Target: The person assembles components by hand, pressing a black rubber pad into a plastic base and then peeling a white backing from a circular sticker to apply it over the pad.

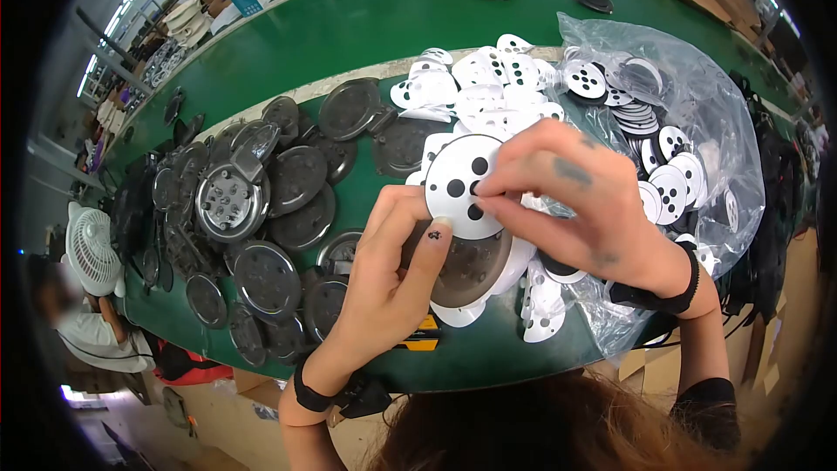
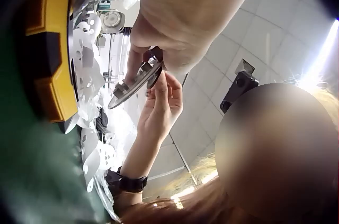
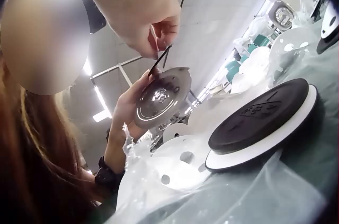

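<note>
In the head view a white disc with black round spots [image 1: 447, 167] is raised in front of me. My right hand [image 1: 580, 201] pinches its right edge between thumb and fingertips. My left hand [image 1: 388, 275] has its thumb at the disc's lower left edge. It also grips a dark, see-through round cover [image 1: 478, 272] behind the disc. From the right wrist, that glossy cover [image 3: 164, 97] appears tilted in the left hand [image 3: 127, 108], with the right fingers [image 3: 163, 36] at a thin dark edge above it. In the left wrist view, the cover [image 2: 135, 87] shows edge-on with small tabs.
Dark round covers [image 1: 266, 279] are heaped at left on the green table [image 1: 418, 13]. White perforated pieces [image 1: 497, 78] lie behind my hands. A clear plastic bag [image 1: 724, 105] with spotted discs stands at right. A yellow-black object [image 1: 423, 337] lies near the front edge.
</note>
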Demonstrator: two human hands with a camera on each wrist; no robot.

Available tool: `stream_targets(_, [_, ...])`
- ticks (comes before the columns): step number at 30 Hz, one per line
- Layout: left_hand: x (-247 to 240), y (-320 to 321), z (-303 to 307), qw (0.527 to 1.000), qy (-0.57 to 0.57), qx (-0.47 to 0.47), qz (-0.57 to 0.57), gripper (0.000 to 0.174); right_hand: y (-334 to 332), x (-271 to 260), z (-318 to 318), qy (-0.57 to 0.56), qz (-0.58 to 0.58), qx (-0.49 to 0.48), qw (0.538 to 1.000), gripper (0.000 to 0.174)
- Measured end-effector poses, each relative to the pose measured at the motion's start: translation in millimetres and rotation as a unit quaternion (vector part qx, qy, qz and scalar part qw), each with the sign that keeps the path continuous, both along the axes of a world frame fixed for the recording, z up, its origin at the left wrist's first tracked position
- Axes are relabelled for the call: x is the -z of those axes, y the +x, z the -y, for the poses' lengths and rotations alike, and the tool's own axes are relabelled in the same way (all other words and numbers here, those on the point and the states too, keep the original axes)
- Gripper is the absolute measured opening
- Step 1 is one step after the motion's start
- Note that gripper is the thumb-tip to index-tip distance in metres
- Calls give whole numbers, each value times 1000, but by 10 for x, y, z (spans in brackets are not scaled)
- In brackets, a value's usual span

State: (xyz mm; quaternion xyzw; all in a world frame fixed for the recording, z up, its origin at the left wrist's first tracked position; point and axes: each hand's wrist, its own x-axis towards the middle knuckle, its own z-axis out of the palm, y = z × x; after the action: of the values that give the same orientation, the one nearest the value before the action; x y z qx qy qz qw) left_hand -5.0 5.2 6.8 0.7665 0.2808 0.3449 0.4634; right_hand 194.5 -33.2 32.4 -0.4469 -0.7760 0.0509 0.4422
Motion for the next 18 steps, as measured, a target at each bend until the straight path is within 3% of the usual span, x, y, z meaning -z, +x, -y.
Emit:
stream_targets(2, [-22,5,18,1000,-15,8,-5,15,-22,42,-10,15,-15,-55,998,17])
stream_targets(12, [43,35,36,998,61,-18,-17,13,-37,82,52,4,-4,-64,998,16])
stream_targets(14, [53,29,41,991,123,-30,-36,9,-50,84,100,14,62,-45,997,30])
stream_targets(18, [78,50,33,975,217,-31,-29,7,-108,132,169,39,114,-3,993,33])
